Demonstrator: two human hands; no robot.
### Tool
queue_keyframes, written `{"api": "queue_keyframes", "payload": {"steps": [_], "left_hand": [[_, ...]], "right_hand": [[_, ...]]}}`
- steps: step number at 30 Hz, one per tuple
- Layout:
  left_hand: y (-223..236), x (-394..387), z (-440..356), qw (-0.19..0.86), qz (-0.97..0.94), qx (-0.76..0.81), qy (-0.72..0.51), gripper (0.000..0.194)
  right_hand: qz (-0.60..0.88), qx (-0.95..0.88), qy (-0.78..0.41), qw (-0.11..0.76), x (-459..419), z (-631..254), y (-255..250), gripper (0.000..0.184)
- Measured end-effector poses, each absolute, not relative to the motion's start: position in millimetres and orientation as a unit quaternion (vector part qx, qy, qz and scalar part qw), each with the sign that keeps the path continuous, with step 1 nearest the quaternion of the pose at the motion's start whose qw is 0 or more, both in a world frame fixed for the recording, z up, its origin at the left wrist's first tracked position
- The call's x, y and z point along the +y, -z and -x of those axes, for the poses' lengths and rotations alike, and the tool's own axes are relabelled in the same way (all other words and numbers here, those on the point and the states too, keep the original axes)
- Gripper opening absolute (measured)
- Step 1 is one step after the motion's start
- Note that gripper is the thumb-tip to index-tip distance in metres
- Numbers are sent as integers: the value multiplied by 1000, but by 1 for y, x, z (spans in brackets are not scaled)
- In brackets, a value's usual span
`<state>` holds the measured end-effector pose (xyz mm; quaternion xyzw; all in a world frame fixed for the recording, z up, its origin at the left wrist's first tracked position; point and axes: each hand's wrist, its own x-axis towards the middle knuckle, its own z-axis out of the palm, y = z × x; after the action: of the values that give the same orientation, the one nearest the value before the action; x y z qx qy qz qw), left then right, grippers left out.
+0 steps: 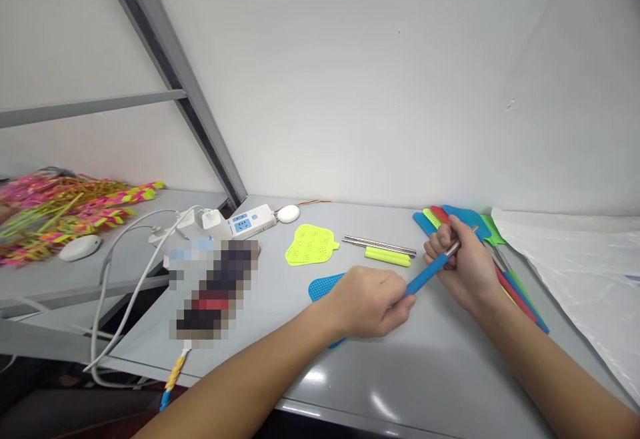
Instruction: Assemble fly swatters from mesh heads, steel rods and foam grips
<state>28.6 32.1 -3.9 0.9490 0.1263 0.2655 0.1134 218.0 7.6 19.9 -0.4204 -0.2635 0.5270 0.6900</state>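
My left hand [367, 302] is closed, pinching the lower end of a blue handle sleeve [427, 273]. My right hand [463, 262] is closed around a thin metal rod [454, 247] that enters the sleeve's upper end. Under my left hand lies a blue mesh swatter head [323, 285], partly hidden. A yellow mesh swatter head [310, 244] lies further back, with a metal rod [379, 244] and a yellow handle sleeve [387, 256] to its right.
Several finished swatters in blue, red, green and yellow [517, 292] lie under my right arm. A white plastic bag [575, 272] covers the right side. A power strip [247, 221], cables and a blurred object [215, 285] sit left. Pink and yellow strips [60, 209] pile on the left table.
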Motion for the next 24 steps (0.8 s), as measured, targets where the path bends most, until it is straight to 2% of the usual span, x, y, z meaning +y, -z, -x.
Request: {"api": "queue_keyframes", "payload": {"steps": [6,12,17,24], "left_hand": [[6,38,-27,131,-952,141,-238,33],[-6,61,-15,115,-955,193,-193,36],[-24,73,1,130,-937,288,-146,32],[-13,69,2,198,-937,285,-43,44]], "right_hand": [[430,-278,-502,697,9,-218,-20,47],[439,-293,-415,741,5,-237,-32,60],[455,-377,-387,708,-5,-241,-44,62],[407,-455,-386,692,-13,-215,-36,63]]}}
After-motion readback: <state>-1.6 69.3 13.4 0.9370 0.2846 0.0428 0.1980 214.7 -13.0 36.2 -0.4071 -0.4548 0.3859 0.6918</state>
